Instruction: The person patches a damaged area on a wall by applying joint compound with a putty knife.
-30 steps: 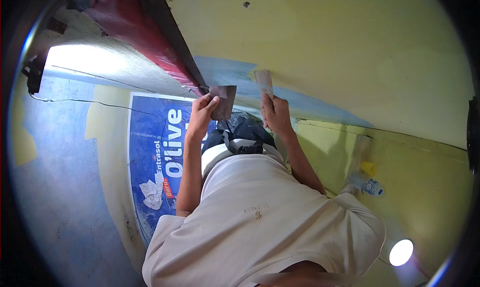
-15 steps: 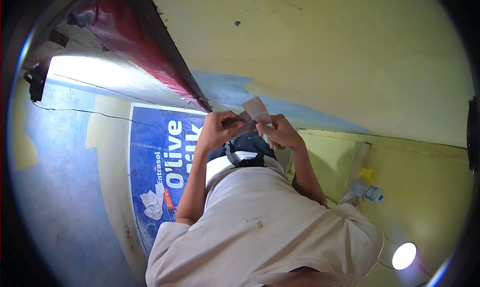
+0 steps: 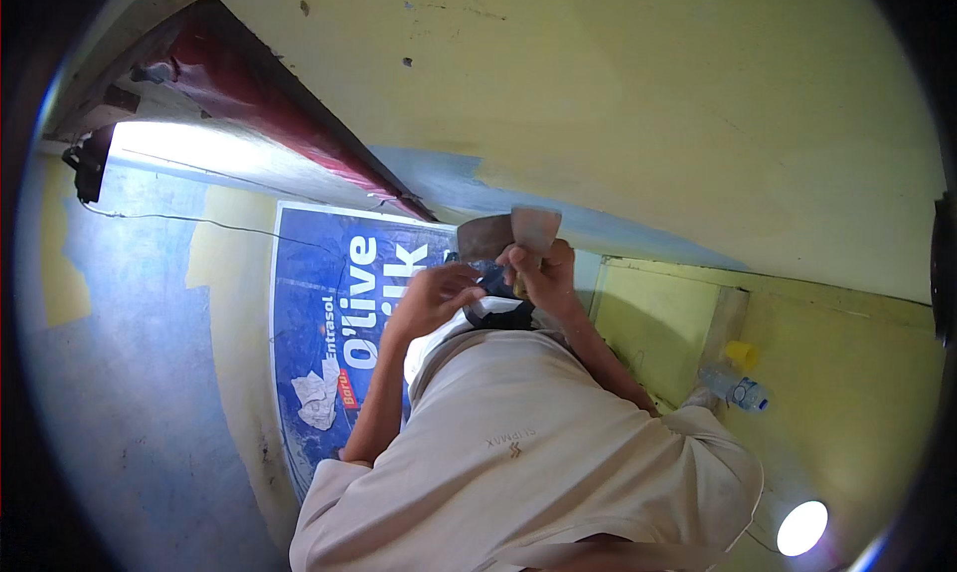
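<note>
My right hand is closed round a putty knife, its pale, flared blade pointing up and away from me. Beside that blade is a thin, dark brown flat plate, its right edge meeting my right fingertips and the knife. My left hand is just below and left of the plate, apart from the knife. Its fingers are loosely bent, thumb and fingertips apart, with nothing visible between them. Both hands are in front of my waist, close to the yellow wall with its grey-blue patch.
A blue printed banner with crumpled white paper is at the left. Red sheeting hangs along a dark beam at upper left. To the right are a plastic bottle, a yellow cup and a lit round lamp.
My left hand has let go of the dark plate and dropped slightly down. The plate now sits by the knife at my right hand. The knife blade has turned more upright.
</note>
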{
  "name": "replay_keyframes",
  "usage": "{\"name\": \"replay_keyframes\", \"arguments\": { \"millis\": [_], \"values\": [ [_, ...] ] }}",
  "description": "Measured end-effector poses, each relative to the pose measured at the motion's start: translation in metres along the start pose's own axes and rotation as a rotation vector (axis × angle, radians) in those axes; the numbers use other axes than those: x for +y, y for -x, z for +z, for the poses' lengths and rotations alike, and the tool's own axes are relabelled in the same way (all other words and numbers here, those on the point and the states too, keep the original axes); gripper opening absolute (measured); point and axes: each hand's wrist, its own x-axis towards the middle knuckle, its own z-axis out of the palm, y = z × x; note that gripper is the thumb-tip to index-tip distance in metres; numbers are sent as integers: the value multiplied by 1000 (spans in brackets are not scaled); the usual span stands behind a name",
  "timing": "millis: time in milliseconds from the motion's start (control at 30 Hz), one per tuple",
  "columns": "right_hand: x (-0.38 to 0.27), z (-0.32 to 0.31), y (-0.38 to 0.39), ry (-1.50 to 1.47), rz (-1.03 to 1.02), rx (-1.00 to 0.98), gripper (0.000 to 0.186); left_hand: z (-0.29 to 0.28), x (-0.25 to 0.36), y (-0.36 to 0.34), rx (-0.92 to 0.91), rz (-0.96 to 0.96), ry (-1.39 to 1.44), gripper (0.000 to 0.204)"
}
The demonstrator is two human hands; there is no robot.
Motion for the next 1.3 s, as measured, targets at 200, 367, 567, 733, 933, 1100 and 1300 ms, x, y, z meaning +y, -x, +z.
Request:
{"name": "replay_keyframes", "arguments": {
  "millis": [200,367,567,733,933,1100,1300],
  "values": [
    [2,-7,-15,219,-75,-112,17,68,-17,-25,66,293,303,35],
    [-3,-19,-26,248,-122,-225,33,59,7,-6,-51,33,282,25],
    [9,-46,-23,228,-182,-184,79,41,-17,11,59,171,482,25],
    [12,-81,0,274,-91,65,71,-10,-27,0,346,-24,-8,19],
    [15,-74,9,370,26,188,65,-51,-37,-43,448,68,-346,30],
    [17,-64,16,393,92,226,60,-54,-42,-48,446,72,-448,34],
    [31,-67,18,381,140,218,57,-56,-21,-49,445,80,-494,27]
  ]
}}
